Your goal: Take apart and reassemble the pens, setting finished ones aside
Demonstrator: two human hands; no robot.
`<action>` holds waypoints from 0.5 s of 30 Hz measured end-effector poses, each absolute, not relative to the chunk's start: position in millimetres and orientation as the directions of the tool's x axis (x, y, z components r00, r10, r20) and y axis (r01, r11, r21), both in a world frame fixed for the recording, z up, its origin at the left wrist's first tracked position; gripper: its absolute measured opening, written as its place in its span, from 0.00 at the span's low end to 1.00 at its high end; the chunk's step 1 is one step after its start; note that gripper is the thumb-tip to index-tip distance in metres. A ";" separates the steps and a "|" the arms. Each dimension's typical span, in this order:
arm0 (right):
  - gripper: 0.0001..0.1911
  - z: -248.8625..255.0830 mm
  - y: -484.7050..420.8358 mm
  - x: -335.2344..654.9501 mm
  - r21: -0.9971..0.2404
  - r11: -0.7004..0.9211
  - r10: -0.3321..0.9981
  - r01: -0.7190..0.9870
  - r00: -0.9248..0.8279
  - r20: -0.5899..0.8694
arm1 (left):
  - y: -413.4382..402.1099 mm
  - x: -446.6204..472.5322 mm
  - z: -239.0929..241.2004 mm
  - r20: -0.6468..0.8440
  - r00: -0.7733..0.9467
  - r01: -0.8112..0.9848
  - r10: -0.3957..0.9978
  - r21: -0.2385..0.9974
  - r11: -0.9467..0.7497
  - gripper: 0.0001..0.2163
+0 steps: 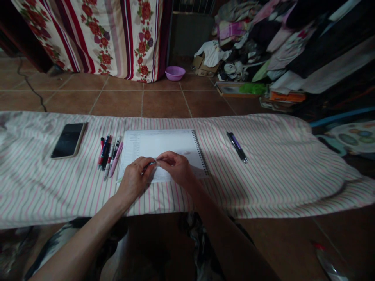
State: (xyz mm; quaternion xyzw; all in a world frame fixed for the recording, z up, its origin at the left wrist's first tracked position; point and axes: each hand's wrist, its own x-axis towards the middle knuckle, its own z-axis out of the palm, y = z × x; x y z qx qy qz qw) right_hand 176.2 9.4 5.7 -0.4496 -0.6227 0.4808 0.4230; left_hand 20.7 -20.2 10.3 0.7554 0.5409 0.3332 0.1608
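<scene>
Over the spiral notebook [166,140], both hands meet fingertip to fingertip. My left hand [135,175] is closed around a slim, dark, pen-like piece [150,164], mostly covered by the fingers. My right hand [178,167] pinches at the other end of it; what exactly sits between those fingertips is too small to make out. On the page just past the right hand lies a small whitish piece [186,152]. Several pens [109,156] lie bunched left of the notebook. To its right rest dark and purple pens [237,146], side by side.
A smartphone [68,139] lies at the left on the striped cloth [272,164] covering the table. Beyond the table are a purple basin [175,73], a floral curtain [108,39] and piled clothes [234,27]. A palette-like plate [359,134] is at the right.
</scene>
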 end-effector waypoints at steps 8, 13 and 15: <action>0.04 7.1 8.9 177.3 -0.961 0.183 0.955 0.207 -0.268 0.124 | -19.4 21.9 8.1 0.318 0.192 0.715 0.928 0.602 -0.354 0.08; 0.06 6.1 9.5 179.6 -0.954 0.195 0.944 0.229 -0.307 0.119 | -20.0 22.4 7.9 0.294 0.194 0.714 0.936 0.612 -0.340 0.08; 0.07 5.4 9.8 180.4 -0.947 0.211 0.940 0.241 -0.317 0.129 | -20.8 22.7 8.6 0.282 0.194 0.712 0.940 0.619 -0.332 0.08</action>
